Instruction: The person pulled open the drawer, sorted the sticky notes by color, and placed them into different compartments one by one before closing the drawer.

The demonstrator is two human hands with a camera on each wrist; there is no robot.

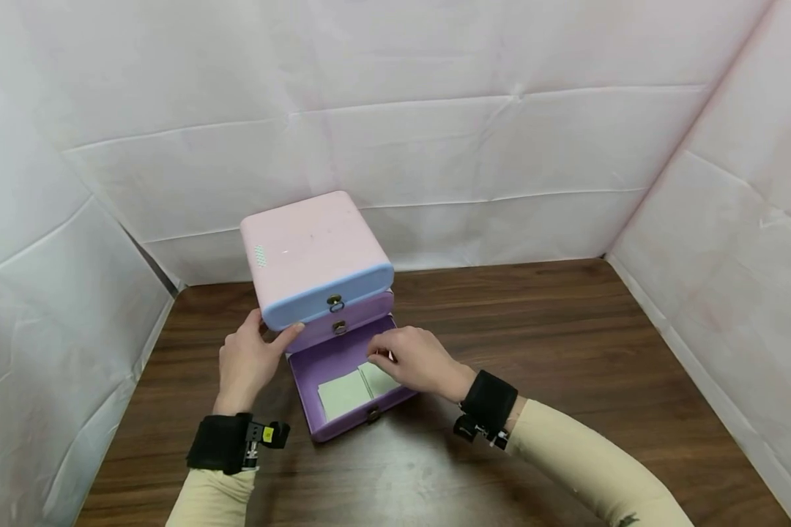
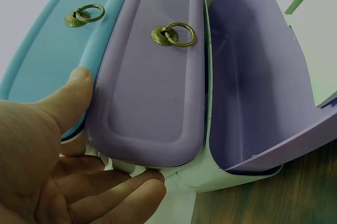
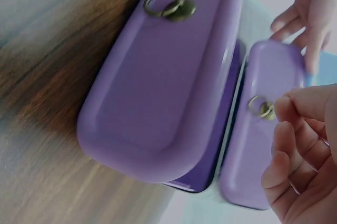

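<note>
The left hand braces the pastel plastic drawer chest near the brown wooden table's back-left corner, fingers relaxed. The right hand hovers curled over pale green paper sheets in the open purple bottom drawer — any grip is hidden. Pulled further, the drawer might slip out.

Chest: pale pink top, small patch of white dots near its left edge. Top drawer front light blue; middle drawer front lilac; bottom drawer purple inside and out. Ring pulls brass-coloured. Papers in bottom drawer: pale green. Tabletop: dark brown wood grain. Backdrop: white, creased. Wrist straps: black. Sleeves: beige.
</note>
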